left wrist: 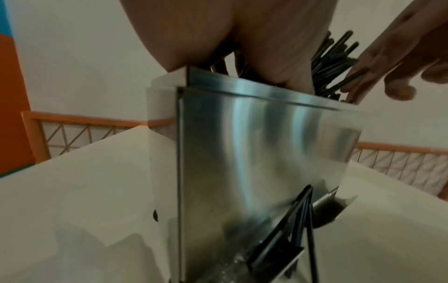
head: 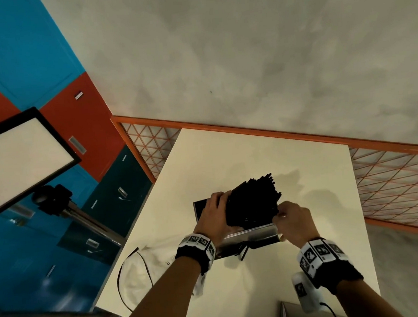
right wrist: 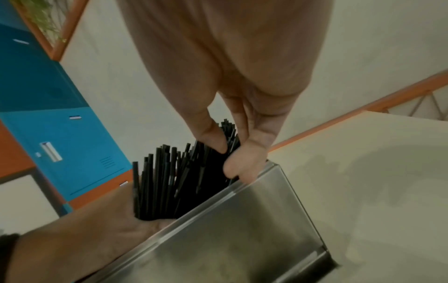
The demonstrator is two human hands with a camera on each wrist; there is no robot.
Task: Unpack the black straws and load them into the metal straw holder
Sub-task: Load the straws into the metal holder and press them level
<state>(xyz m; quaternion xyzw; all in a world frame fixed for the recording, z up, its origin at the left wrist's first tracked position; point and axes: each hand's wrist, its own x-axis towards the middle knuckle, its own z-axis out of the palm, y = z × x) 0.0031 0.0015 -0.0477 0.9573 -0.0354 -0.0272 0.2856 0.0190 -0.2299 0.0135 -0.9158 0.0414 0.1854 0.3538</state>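
While the left hand (head: 214, 215) wraps the black straws (head: 254, 201) standing in the metal straw holder (head: 251, 236), the right hand (head: 294, 220) pinches strays beside it. At the left wrist, a few straws poke from the holder's base; tuck them back. At the right wrist, thumb and forefinger pinch the bundle's edge; lower it evenly.
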